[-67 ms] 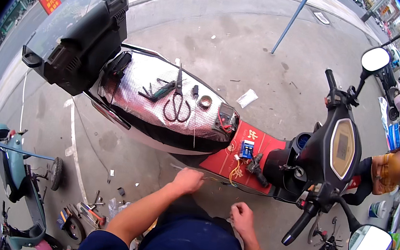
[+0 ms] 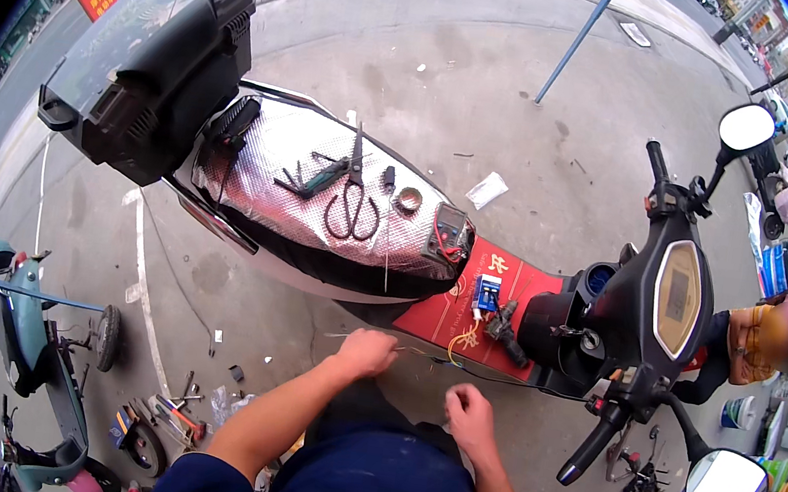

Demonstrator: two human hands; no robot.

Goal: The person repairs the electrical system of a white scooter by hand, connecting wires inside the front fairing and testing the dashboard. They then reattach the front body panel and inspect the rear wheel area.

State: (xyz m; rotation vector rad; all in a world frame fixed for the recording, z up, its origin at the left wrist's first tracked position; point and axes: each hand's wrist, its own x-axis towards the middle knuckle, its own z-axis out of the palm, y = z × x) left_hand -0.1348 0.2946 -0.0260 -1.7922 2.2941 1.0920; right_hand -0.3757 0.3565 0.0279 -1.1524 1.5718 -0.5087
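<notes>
My left hand (image 2: 368, 353) is closed beside the near edge of the scooter's footboard. Thin wires (image 2: 416, 351) show on both sides of it, so it seems pinched on them. To its right, my right hand (image 2: 468, 416) has its fingers curled in front of my body; whatever they might hold is hidden. On the red floor mat (image 2: 427, 316) lie a blue-and-white box (image 2: 486, 294) and a black cordless power tool (image 2: 505, 334). Yellow wire (image 2: 456, 346) loops over the mat's near edge.
Scissors (image 2: 352, 213), a folding hex-key set (image 2: 321, 180), a tape roll (image 2: 409, 199) and a multimeter (image 2: 450, 231) rest on the silver seat cover (image 2: 273, 145). Loose tools (image 2: 177, 417) lie on the ground at lower left. A person (image 2: 758, 339) is beyond the handlebar.
My right hand has shifted slightly left and up, closer to my left hand. My left hand stays at nearly the same spot, still closed.
</notes>
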